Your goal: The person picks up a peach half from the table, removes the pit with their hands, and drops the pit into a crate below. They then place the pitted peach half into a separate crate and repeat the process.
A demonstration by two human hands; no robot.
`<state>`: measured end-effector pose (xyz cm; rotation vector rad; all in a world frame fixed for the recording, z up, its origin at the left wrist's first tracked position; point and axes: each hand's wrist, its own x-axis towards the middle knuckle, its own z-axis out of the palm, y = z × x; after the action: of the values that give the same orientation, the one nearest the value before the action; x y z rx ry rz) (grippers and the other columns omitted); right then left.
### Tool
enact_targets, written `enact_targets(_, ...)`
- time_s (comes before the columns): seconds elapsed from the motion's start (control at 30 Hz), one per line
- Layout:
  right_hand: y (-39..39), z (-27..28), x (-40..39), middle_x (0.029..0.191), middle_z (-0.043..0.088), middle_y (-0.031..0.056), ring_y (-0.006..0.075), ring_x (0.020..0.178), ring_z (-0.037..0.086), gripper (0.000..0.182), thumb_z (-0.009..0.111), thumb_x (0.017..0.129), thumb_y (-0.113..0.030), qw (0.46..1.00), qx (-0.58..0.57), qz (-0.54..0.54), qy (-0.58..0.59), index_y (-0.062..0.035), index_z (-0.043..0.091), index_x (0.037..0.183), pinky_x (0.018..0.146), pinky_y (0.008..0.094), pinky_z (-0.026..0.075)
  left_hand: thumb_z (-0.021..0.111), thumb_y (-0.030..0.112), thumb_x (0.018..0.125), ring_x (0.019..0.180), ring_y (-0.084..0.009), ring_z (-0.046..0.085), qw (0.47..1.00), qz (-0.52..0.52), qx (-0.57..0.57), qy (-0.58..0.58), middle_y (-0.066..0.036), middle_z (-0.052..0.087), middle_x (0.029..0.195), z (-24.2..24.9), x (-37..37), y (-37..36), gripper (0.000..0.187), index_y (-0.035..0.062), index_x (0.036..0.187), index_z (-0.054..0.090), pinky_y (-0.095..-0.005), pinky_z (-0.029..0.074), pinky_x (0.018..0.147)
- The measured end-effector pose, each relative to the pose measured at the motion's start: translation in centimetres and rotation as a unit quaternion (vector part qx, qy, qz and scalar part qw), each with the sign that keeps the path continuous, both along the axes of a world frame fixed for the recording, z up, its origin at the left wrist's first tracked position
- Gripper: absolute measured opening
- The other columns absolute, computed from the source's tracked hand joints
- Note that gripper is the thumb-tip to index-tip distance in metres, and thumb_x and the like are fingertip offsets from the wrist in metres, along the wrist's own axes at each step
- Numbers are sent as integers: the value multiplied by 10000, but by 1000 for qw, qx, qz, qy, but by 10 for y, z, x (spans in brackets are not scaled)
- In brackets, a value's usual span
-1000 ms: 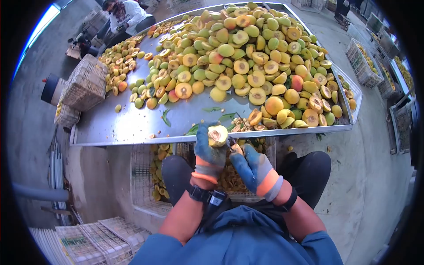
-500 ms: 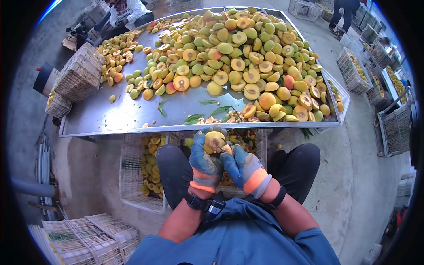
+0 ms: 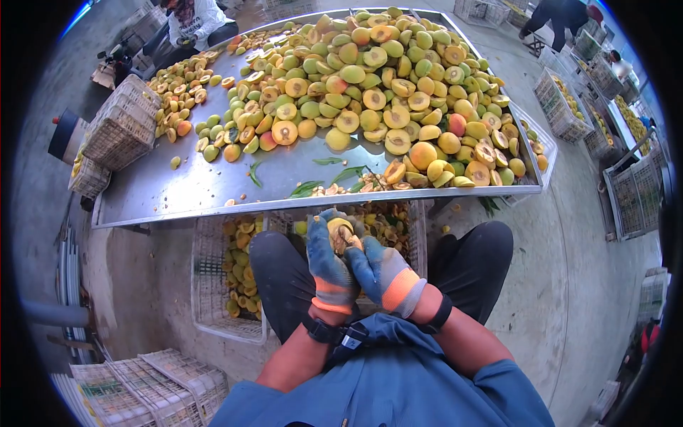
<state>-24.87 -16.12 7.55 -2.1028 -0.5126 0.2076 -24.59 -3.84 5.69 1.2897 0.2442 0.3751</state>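
Observation:
A yellow-green peach (image 3: 339,229), cut open with its brown centre showing, sits in the fingers of my left hand (image 3: 331,267), just in front of the table edge. My right hand (image 3: 383,269) is closed and pressed against the fruit from the right. A small tan piece shows at its fingertips; what it is I cannot make out. Both hands wear blue, grey and orange gloves. On the metal table (image 3: 206,188) lies a large heap of peaches (image 3: 370,92), many of them halved. Small pits and scraps (image 3: 348,188) lie by the near edge with green leaves (image 3: 307,188).
Below the table, between and beside my knees, a plastic crate (image 3: 226,324) holds fruit halves. Stacked crates (image 3: 124,121) stand at the table's left end, others (image 3: 146,388) at lower left. One person (image 3: 188,32) sits at the far left; another (image 3: 558,18) bends at the far right.
My right hand has shifted slightly left and closer around the peach, which has turned in my left hand. The view has moved slightly. The far-right person has bent lower.

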Motion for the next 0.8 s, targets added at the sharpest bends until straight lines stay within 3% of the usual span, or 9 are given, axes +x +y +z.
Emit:
enact_targets(0.07, 0, -7, -1, 925, 636, 269, 454, 803, 681, 205, 527, 1036, -120, 1000, -4, 0, 14, 41, 616, 1127, 617, 507, 526, 383, 418, 1127, 974, -233, 665, 970, -4, -240, 33, -123, 682, 1087, 18, 1, -8, 430, 51, 1216, 587, -362, 575, 885)
enact_targets(0.27, -12, -1, 10, 980, 647, 236, 430, 794, 682, 179, 581, 947, -74, 968, -78, 117, -208, 6, 636, 1097, 637, 473, 549, 390, 461, 1115, 862, -231, 660, 981, -30, -191, 27, -109, 669, 968, 7, 6, -2, 443, 67, 1119, 593, -371, 581, 806)
enact_targets(0.37, -16, -3, 15, 1089, 668, 315, 420, 878, 703, 411, 545, 1036, -294, 973, -106, 167, -115, 68, 577, 1226, 711, 506, 559, 409, 473, 1108, 838, -230, 660, 978, -36, -200, 54, -105, 659, 961, -7, 8, 1, 446, 65, 1130, 589, -386, 586, 795)
enact_targets(0.47, -16, -4, 21, 998, 709, 205, 294, 792, 695, 413, 528, 1053, -334, 983, 82, 163, -34, 43, 637, 1185, 701, 410, 547, 416, 485, 1104, 809, -223, 659, 988, -8, -152, 1, -104, 654, 970, -9, 10, -4, 460, 60, 1143, 586, -397, 589, 787)
enact_targets(0.53, -16, 33, 21, 724, 579, 15, 144, 586, 549, 315, 504, 1080, -318, 878, 233, 46, 416, -59, 614, 938, 529, 311, 431, 417, 482, 1106, 799, -222, 660, 991, -11, -137, -6, -103, 652, 979, -13, 11, -3, 459, 57, 1152, 583, -398, 591, 783)
enact_targets(0.57, -16, 30, 20, 669, 486, -61, 47, 572, 443, 375, 503, 1090, -399, 871, 241, 45, 426, -82, 619, 929, 512, 240, 354, 417, 478, 1107, 790, -220, 661, 993, -12, -120, -16, -102, 650, 987, -16, 12, -2, 458, 54, 1162, 581, -400, 594, 779)
enact_targets(0.7, -17, 11, 24, 888, 680, 87, 183, 763, 607, 403, 496, 1075, -346, 891, 185, 54, 411, 18, 666, 1103, 699, 335, 506, 423, 456, 1111, 785, -213, 663, 999, 16, -35, -11, -99, 655, 977, -21, 10, -3, 440, 50, 1149, 589, -369, 587, 763)
enact_targets(0.77, -22, -4, 28, 1006, 703, 203, 349, 844, 680, 306, 484, 1059, -256, 972, 86, 198, 94, 7, 626, 1123, 756, 409, 538, 433, 440, 1112, 787, -203, 664, 999, 31, 5, -10, -96, 663, 957, -15, 8, -7, 435, 39, 1124, 602, -341, 574, 743)
enact_targets(0.8, -24, -6, 30, 1006, 703, 203, 349, 844, 680, 306, 484, 1059, -256, 972, 86, 195, 96, 7, 626, 1123, 756, 409, 538, 433, 440, 1112, 787, -203, 664, 1000, 28, 4, -8, -96, 663, 957, -15, 8, -7, 435, 39, 1124, 602, -341, 574, 743)
